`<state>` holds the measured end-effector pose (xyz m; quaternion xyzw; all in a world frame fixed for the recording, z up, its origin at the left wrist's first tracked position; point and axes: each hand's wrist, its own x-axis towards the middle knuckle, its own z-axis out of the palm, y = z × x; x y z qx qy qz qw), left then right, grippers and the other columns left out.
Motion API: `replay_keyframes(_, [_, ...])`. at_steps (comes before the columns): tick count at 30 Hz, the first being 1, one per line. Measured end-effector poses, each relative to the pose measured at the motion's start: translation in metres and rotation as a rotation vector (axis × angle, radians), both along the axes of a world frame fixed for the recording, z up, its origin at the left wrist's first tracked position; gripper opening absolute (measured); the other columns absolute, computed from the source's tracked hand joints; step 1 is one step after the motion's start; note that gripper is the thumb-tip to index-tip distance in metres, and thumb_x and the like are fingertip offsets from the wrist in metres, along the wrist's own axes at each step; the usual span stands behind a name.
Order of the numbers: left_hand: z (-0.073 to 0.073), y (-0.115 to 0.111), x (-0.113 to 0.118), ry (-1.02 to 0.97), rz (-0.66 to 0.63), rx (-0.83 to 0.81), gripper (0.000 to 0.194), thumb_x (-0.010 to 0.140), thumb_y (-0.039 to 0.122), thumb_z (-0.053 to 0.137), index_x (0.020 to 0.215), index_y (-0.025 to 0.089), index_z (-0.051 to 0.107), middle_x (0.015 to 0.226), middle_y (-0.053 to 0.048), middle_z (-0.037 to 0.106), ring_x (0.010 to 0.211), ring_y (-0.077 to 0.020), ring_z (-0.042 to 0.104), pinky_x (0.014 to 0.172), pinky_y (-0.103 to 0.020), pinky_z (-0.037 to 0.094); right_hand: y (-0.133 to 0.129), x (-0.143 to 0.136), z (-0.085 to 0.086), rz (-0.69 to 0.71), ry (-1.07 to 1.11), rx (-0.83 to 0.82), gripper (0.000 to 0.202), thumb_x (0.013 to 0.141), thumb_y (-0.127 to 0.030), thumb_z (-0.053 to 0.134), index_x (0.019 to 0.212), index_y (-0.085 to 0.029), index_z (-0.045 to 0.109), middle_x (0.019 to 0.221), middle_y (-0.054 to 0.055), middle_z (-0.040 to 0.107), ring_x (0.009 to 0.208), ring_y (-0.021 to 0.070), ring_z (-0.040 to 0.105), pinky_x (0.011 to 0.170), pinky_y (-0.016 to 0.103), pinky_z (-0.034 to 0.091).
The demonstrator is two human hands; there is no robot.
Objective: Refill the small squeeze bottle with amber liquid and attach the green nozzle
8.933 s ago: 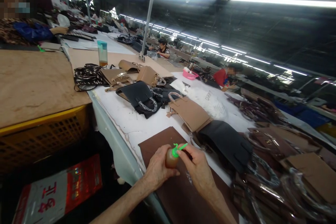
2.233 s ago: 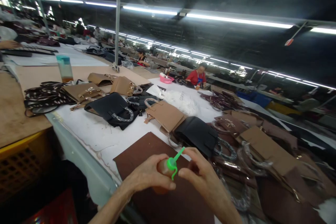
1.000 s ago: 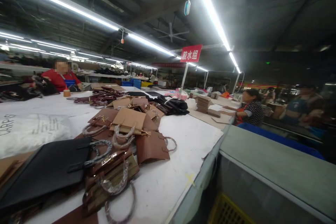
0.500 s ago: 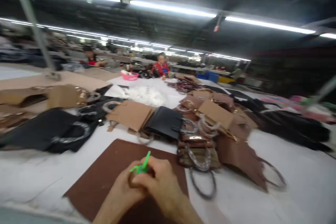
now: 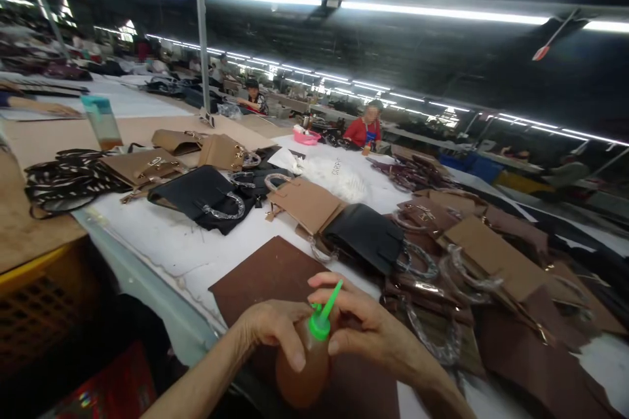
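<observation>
A squeeze bottle of amber-brown liquid, with a green cap and pointed green nozzle, is upright above a dark brown board on the table. My left hand is wrapped round the bottle's upper part, thumb across its front. Beside the nozzle is my right hand, its fingers apart and stretched behind the green tip. The right thumb lies close to the bottle's shoulder; whether it touches is unclear. Just beyond the board lie a black handbag and a tan handbag.
Brown handbags with plastic-wrapped handles pile up on the right. More bags, a black one among them, lie left. A teal-lidded bottle stands far left, above a yellow crate. A person in red sits beyond the table.
The view has swung left, showing the table edge and crate. My hands were cupped together round the bottle; now the right has opened away from it, and the bottle's body shows.
</observation>
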<state>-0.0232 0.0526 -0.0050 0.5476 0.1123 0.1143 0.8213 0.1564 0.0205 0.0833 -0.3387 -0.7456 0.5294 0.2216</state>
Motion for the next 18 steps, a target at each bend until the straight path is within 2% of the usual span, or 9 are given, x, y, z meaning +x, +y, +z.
replay_keyframes(3, [-0.006, 0.002, 0.006, -0.053, -0.095, -0.012, 0.051, 0.039, 0.032, 0.079, 0.085, 0.013, 0.066, 0.075, 0.000, 0.063, 0.074, -0.0215, 0.059, 0.077, -0.033, 0.044, 0.003, -0.003, 0.001, 0.089, 0.053, -0.074, 0.029, 0.074, -0.030, 0.064, 0.103, -0.025, 0.064, 0.106, 0.003, 0.054, 0.088, 0.0161, 0.053, 0.074, 0.025, 0.043])
replay_keyframes(5, [-0.009, 0.001, 0.009, -0.071, -0.088, -0.005, 0.051, 0.039, 0.034, 0.079, 0.084, 0.013, 0.066, 0.078, -0.002, 0.064, 0.076, -0.0233, 0.059, 0.078, -0.034, 0.044, 0.004, -0.005, 0.001, 0.111, 0.051, -0.063, 0.024, 0.074, -0.031, 0.064, 0.097, -0.023, 0.066, 0.095, 0.002, 0.057, 0.083, 0.0156, 0.054, 0.071, 0.024, 0.043])
replay_keyframes(9, [-0.006, -0.003, 0.007, -0.061, -0.021, 0.035, 0.052, 0.039, 0.042, 0.077, 0.081, 0.013, 0.066, 0.075, -0.001, 0.063, 0.072, -0.0217, 0.058, 0.074, -0.033, 0.045, 0.004, -0.006, 0.002, 0.053, -0.003, 0.073, 0.017, 0.074, -0.028, 0.065, 0.091, -0.024, 0.067, 0.091, 0.001, 0.057, 0.081, 0.0144, 0.054, 0.075, 0.024, 0.041])
replay_keyframes(14, [0.008, -0.006, -0.006, 0.180, 0.193, 0.289, 0.042, 0.045, 0.041, 0.076, 0.076, 0.015, 0.065, 0.064, 0.005, 0.052, 0.063, -0.0127, 0.047, 0.064, -0.023, 0.041, -0.002, -0.005, 0.000, -0.005, -0.058, 0.187, 0.017, 0.078, -0.025, 0.062, 0.094, -0.026, 0.064, 0.092, 0.000, 0.057, 0.083, 0.0139, 0.055, 0.075, 0.023, 0.041])
replay_keyframes(18, [0.012, -0.009, -0.008, 0.281, 0.252, 0.342, 0.041, 0.047, 0.037, 0.076, 0.082, 0.017, 0.065, 0.069, 0.006, 0.054, 0.066, -0.0113, 0.047, 0.061, -0.019, 0.039, -0.004, -0.001, -0.010, -0.056, -0.071, 0.258, 0.014, 0.081, -0.029, 0.058, 0.094, -0.025, 0.061, 0.094, 0.001, 0.057, 0.085, 0.0144, 0.054, 0.077, 0.023, 0.041])
